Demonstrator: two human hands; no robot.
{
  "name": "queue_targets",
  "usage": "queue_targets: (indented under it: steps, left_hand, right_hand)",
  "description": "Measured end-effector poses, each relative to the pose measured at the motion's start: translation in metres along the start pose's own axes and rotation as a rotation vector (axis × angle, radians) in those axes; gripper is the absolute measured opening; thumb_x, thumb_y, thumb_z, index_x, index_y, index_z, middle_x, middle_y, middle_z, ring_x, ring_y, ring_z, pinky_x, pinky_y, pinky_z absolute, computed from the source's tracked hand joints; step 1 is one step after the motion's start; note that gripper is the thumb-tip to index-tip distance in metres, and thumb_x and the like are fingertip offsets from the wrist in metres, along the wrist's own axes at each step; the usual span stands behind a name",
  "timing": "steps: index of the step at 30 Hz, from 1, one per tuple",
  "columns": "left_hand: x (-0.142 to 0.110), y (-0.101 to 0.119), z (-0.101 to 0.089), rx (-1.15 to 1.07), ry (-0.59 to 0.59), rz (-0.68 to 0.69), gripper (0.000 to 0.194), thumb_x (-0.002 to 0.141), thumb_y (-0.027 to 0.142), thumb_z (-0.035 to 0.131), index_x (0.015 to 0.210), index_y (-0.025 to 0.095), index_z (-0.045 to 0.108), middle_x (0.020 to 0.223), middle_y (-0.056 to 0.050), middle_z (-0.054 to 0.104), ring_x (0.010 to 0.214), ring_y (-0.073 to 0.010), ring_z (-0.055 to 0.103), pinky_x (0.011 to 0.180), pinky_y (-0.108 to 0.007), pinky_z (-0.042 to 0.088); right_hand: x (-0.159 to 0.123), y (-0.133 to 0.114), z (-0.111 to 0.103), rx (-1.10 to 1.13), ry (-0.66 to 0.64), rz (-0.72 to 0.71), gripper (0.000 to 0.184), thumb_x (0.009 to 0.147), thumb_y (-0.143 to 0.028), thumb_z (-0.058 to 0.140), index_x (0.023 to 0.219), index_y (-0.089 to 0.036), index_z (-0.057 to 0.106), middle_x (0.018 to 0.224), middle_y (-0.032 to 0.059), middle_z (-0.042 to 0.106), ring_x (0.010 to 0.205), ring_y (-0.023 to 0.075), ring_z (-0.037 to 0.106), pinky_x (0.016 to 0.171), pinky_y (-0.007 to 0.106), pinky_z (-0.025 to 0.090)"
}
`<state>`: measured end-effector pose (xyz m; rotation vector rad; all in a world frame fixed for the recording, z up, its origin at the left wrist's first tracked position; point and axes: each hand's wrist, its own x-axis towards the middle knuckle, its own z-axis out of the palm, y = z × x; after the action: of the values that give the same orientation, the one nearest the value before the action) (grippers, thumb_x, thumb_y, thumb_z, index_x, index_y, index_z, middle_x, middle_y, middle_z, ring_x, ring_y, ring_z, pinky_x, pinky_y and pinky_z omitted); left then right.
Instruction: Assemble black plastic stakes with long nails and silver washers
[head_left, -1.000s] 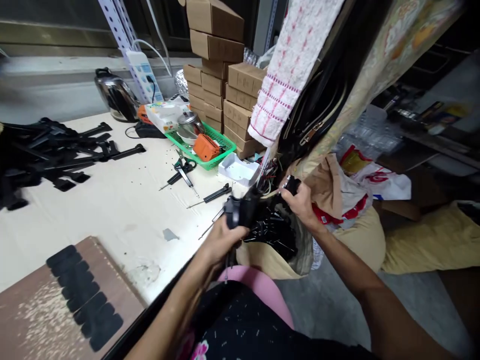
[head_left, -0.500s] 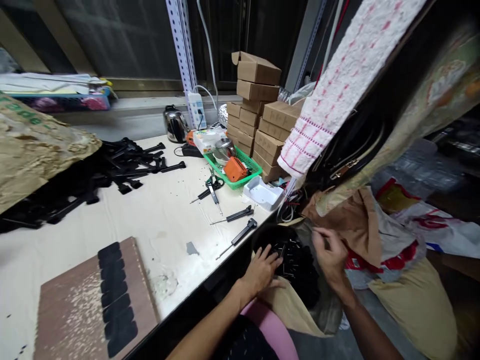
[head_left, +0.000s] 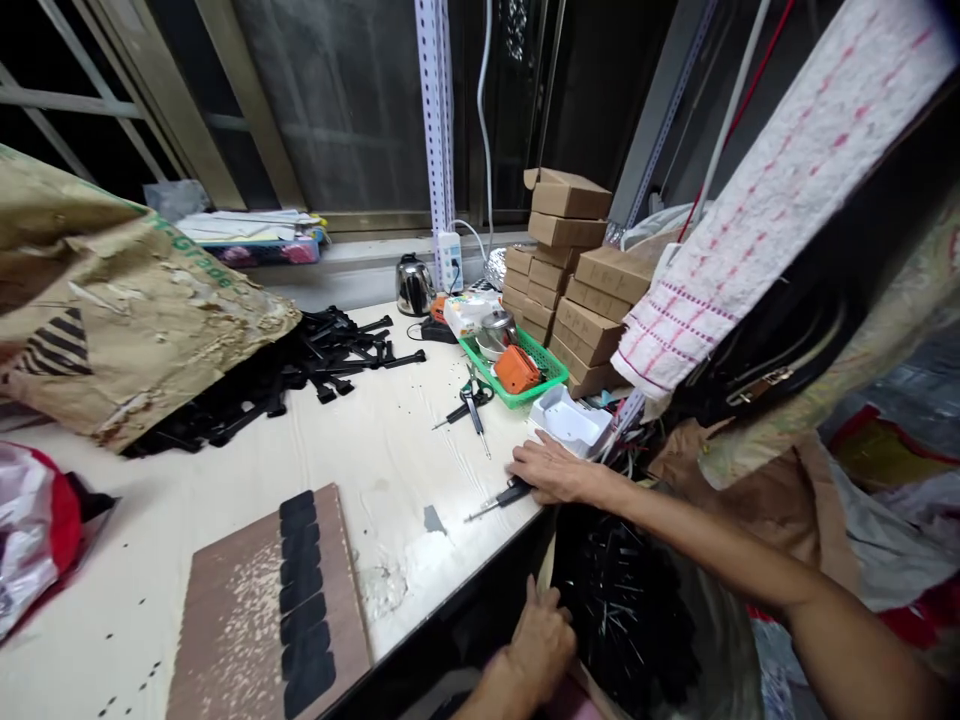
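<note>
I have the pale worktop (head_left: pixel 390 430) bearing one crumpled paper sack (head_left: pixel 172 320), black plastic parts (head_left: pixel 326 347) at its mouth; below the edge, an open sack (head_left: pixel 726 610) holds black metal-shafted pieces (head_left: pixel 622 605). One green latticed basket (head_left: pixel 551 378) holds an orange item (head_left: pixel 517 370). My left hand (head_left: pixel 541 632) curls by the open sack, grasp unclear; my right hand (head_left: pixel 555 470) covers one slim black-handled tool (head_left: pixel 511 494) at the worktop's edge, grip uncertain.

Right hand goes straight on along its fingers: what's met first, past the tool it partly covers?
Probably the metal-shafted black tool lying near the green basket; depth is hard to judge.
</note>
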<state>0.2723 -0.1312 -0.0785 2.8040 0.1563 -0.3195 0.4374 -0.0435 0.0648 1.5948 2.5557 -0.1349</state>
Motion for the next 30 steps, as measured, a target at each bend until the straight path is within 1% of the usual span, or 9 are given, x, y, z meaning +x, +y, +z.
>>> queue_targets:
  steps: [5, 10, 13, 18, 20, 23, 24, 27, 30]
  left_hand:
    - [0.0, -0.009, 0.014, -0.083, -0.003, -0.055, 0.018, 0.085, 0.019, 0.054, 0.089, 0.018, 0.071, 0.088, -0.011, 0.071, 0.11, -0.0284, 0.052, 0.092, -0.054, 0.042]
    - [-0.003, -0.011, 0.013, -0.125, -0.024, -0.072, 0.015, 0.084, 0.02, 0.057, 0.087, 0.014, 0.071, 0.092, -0.012, 0.071, 0.111, -0.029, 0.053, 0.093, -0.053, 0.043]
    - [-0.007, -0.011, 0.01, -0.13, -0.041, -0.093, 0.02, 0.087, 0.019, 0.052, 0.086, 0.013, 0.071, 0.091, -0.012, 0.071, 0.112, -0.0286, 0.052, 0.093, -0.053, 0.043]
    - [-0.02, -0.012, -0.007, -0.06, -0.064, -0.084, 0.019, 0.085, 0.015, 0.051, 0.089, 0.011, 0.07, 0.092, -0.014, 0.07, 0.113, -0.0278, 0.051, 0.095, -0.05, 0.042]
    - [-0.024, -0.011, -0.018, -0.035, -0.04, -0.048, 0.016, 0.082, 0.012, 0.054, 0.085, 0.012, 0.07, 0.089, -0.012, 0.07, 0.107, -0.0264, 0.053, 0.092, -0.047, 0.043]
    - [-0.026, -0.009, -0.027, -0.043, -0.02, -0.02, 0.021, 0.083, 0.008, 0.049, 0.082, 0.013, 0.069, 0.088, -0.013, 0.068, 0.102, -0.0259, 0.053, 0.09, -0.045, 0.042]
    - [-0.025, -0.008, -0.028, -0.057, -0.01, -0.002, 0.024, 0.084, 0.008, 0.046, 0.085, 0.013, 0.069, 0.09, -0.014, 0.067, 0.103, -0.0262, 0.052, 0.092, -0.046, 0.04]
    - [-0.021, -0.007, -0.025, -0.103, 0.011, 0.055, 0.028, 0.085, 0.007, 0.043, 0.093, 0.015, 0.068, 0.094, -0.014, 0.065, 0.102, -0.0271, 0.05, 0.09, -0.047, 0.039]
    - [-0.019, -0.005, -0.022, -0.109, 0.029, 0.086, 0.028, 0.085, 0.006, 0.042, 0.091, 0.016, 0.068, 0.094, -0.012, 0.064, 0.102, -0.0261, 0.049, 0.086, -0.041, 0.041]
  right_hand:
    - [0.016, -0.001, -0.006, -0.051, 0.081, -0.099, 0.023, 0.075, -0.026, 0.058, 0.096, -0.015, 0.058, 0.088, 0.007, 0.059, 0.085, 0.0218, 0.051, 0.081, 0.035, 0.039]
    - [0.07, 0.02, -0.026, -0.124, 0.247, 0.01, 0.03, 0.09, -0.015, 0.038, 0.115, -0.02, 0.053, 0.115, 0.0084, 0.057, 0.092, 0.0194, 0.053, 0.076, 0.031, 0.037]
    - [0.112, 0.028, -0.032, -0.167, 0.213, -0.027, 0.042, 0.09, -0.006, 0.034, 0.124, -0.026, 0.049, 0.13, 0.0058, 0.05, 0.089, 0.0165, 0.055, 0.075, 0.03, 0.038]
    - [0.154, 0.023, -0.032, -0.198, 0.114, -0.013, 0.021, 0.088, -0.008, 0.045, 0.099, -0.014, 0.062, 0.095, 0.0085, 0.066, 0.082, 0.0191, 0.059, 0.075, 0.032, 0.039]
    - [0.154, 0.017, -0.036, -0.17, 0.092, 0.011, 0.018, 0.09, -0.011, 0.044, 0.095, -0.013, 0.061, 0.098, 0.0086, 0.065, 0.087, 0.0198, 0.058, 0.079, 0.033, 0.038]
    - [0.128, 0.008, -0.05, -0.107, 0.113, 0.091, 0.028, 0.095, -0.013, 0.031, 0.111, -0.012, 0.053, 0.112, 0.0103, 0.058, 0.099, 0.0219, 0.055, 0.085, 0.037, 0.037]
    - [0.111, 0.005, -0.056, -0.073, 0.203, 0.128, 0.027, 0.095, -0.015, 0.032, 0.114, -0.012, 0.051, 0.112, 0.0097, 0.057, 0.101, 0.0222, 0.054, 0.085, 0.037, 0.038]
    - [0.036, -0.008, -0.07, 0.068, 0.479, 0.159, 0.034, 0.093, -0.02, 0.035, 0.125, -0.011, 0.04, 0.122, 0.0076, 0.049, 0.113, 0.0198, 0.048, 0.09, 0.033, 0.037]
    - [-0.054, -0.026, -0.055, 0.178, 0.656, 0.335, 0.036, 0.09, -0.028, 0.045, 0.122, -0.013, 0.044, 0.116, 0.0062, 0.054, 0.107, 0.0173, 0.052, 0.089, 0.029, 0.04]
